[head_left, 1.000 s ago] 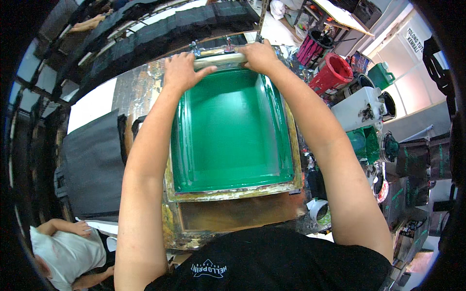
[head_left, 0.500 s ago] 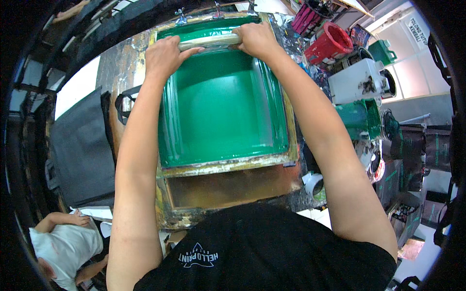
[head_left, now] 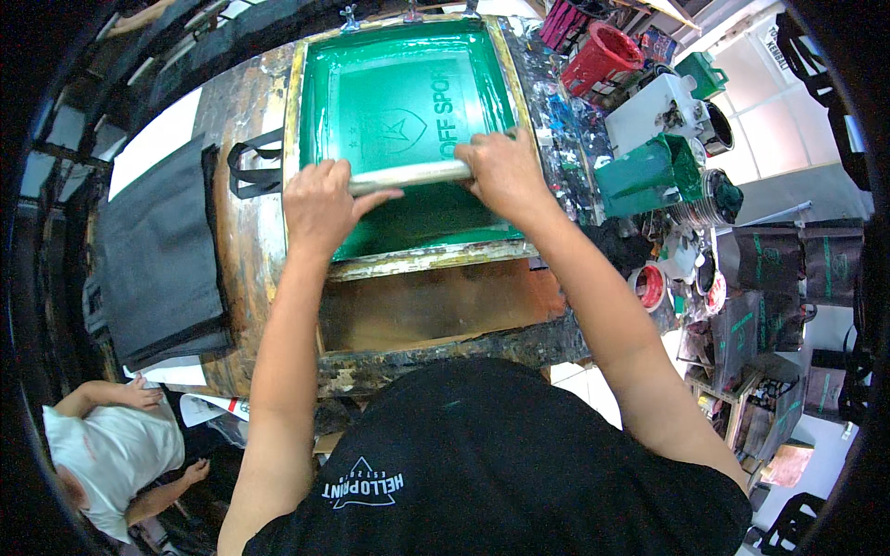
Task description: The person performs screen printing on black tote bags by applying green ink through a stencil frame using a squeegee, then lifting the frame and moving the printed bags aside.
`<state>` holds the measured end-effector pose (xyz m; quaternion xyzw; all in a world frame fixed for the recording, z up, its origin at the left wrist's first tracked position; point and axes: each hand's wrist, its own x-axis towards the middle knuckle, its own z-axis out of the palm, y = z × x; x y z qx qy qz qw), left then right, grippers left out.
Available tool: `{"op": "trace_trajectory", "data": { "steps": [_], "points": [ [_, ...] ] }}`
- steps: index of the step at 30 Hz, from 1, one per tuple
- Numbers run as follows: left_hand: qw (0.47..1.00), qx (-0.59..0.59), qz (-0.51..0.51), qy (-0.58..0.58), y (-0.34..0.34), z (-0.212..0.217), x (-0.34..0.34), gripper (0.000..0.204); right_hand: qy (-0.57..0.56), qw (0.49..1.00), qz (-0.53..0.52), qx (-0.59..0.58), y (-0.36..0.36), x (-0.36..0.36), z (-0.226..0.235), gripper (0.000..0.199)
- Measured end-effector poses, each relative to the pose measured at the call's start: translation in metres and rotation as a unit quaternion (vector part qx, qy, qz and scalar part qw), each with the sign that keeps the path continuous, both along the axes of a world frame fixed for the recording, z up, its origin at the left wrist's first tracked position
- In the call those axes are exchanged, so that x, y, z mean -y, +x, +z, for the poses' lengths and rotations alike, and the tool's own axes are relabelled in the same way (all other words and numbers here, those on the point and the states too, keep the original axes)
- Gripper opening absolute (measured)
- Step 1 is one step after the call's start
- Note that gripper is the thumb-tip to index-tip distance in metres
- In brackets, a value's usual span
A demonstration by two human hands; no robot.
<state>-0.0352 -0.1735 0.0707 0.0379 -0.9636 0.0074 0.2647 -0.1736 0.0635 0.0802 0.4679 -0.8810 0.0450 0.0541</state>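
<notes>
A wooden-framed printing screen (head_left: 413, 263) lies on the paint-stained table, its mesh coated in wet green ink (head_left: 357, 83). A crest and lettering show through the ink in the far part. Across the near half of the mesh lies a squeegee (head_left: 417, 176) with a pale handle bar. My left hand (head_left: 318, 206) is closed round its left end, thumb stretched along the bar. At the right end, my right hand (head_left: 506, 178) grips the same bar with curled fingers. The squeegee's blade is hidden beneath the handle. Black strap handles (head_left: 252, 167) stick out from the screen's left edge.
Left of the screen lies a stack of black fabric bags (head_left: 158, 264). A red bucket (head_left: 603, 63), a white jug (head_left: 654, 116) and a green container (head_left: 649, 176) stand at the right. Metal clamps (head_left: 413, 11) sit at the far edge. Another person (head_left: 116, 445) is at lower left.
Both hands have drawn the squeegee from the screen's far end toward me, into the near half. The crest and lettering now show where the ink looked evenly green. The view has shifted somewhat.
</notes>
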Motion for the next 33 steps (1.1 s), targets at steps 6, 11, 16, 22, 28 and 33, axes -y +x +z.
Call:
{"op": "trace_trajectory", "data": {
  "steps": [6, 11, 16, 22, 28, 33],
  "points": [
    [1.000, -0.012, -0.008, 0.001, 0.058, 0.005, -0.035, 0.071, -0.007, 1.000, -0.005, 0.000, 0.059, -0.035, 0.000, 0.033],
    [1.000, 0.020, 0.002, -0.004, 0.064, 0.010, -0.036, 0.069, 0.017, 1.000, -0.018, 0.015, 0.069, -0.035, 0.007, 0.031],
    [0.999, -0.014, 0.002, 0.036, 0.075, 0.007, -0.042, 0.066, 0.002, 1.000, -0.007, -0.009, 0.083, -0.043, 0.002, 0.032],
    [0.991, -0.010, -0.035, 0.132, 0.097, 0.000, -0.042, 0.075, -0.019, 0.997, 0.020, 0.071, 0.091, -0.048, 0.018, 0.048],
    [0.969, 0.012, 0.177, 0.174, 0.153, -0.042, -0.016, 0.097, -0.094, 0.994, 0.046, -0.032, 0.105, -0.053, 0.009, 0.046],
    [0.954, 0.058, 0.230, 0.184, 0.162, -0.067, 0.011, 0.077, -0.127, 0.992, 0.009, -0.005, 0.124, -0.048, -0.009, 0.039]
  ]
}}
